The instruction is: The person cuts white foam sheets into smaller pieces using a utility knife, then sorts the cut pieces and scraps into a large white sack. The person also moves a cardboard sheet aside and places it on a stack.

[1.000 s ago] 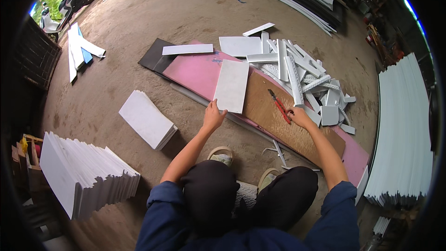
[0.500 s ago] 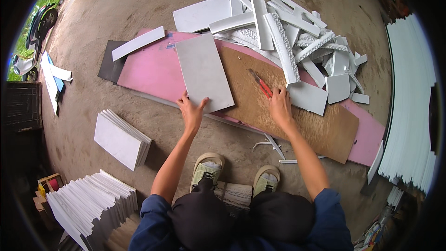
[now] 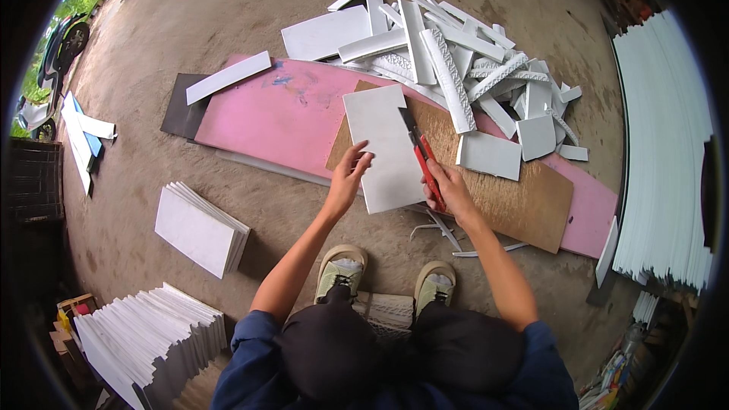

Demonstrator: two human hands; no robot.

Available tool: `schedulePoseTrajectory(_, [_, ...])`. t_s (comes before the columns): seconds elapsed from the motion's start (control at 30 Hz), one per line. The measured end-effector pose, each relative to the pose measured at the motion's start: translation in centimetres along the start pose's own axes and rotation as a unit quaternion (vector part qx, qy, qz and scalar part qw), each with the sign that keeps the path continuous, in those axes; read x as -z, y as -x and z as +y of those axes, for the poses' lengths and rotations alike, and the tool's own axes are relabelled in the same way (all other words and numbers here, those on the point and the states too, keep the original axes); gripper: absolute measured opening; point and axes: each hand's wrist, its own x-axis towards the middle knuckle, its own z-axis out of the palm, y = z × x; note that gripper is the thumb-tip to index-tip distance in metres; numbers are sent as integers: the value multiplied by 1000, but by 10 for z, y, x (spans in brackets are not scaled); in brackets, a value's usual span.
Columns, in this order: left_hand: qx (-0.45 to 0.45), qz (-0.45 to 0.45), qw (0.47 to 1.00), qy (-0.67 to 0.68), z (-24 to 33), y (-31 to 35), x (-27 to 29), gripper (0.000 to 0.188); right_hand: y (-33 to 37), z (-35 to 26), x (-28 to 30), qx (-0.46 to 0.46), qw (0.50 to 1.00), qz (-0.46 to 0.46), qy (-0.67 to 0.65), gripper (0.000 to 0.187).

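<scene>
My right hand point(image 3: 451, 188) is closed around the red handle of a utility knife point(image 3: 422, 153). Its dark blade points away from me, over the right part of a flat white panel point(image 3: 378, 125). The panel lies on a worn brown board point(image 3: 524, 201), and its near end reaches the board's near edge. At the panel's left side is my left hand point(image 3: 347, 171), fingers apart and not gripping; whether the fingertips touch the panel is unclear. Beneath the brown board is a larger pink board point(image 3: 266, 118).
A heap of white offcuts point(image 3: 456, 53) rises beyond the boards, with a smaller white piece point(image 3: 490, 156) on the brown board. Stacked white panels point(image 3: 197, 231) stand at the left, and a larger stack point(image 3: 156, 334) is nearer me. Tall pale sheets point(image 3: 661, 152) line the right.
The white panel has shifted right onto the brown board and turned slightly. My right hand has lifted the utility knife off the board. My left hand has moved right and loosened from the panel.
</scene>
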Motion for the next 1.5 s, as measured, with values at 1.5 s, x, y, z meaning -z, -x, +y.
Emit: schedulePoseTrajectory(1.5, [-48,168,889,-422,-41,-79,-5,57,-94,29,-2,337,813,81,468,29])
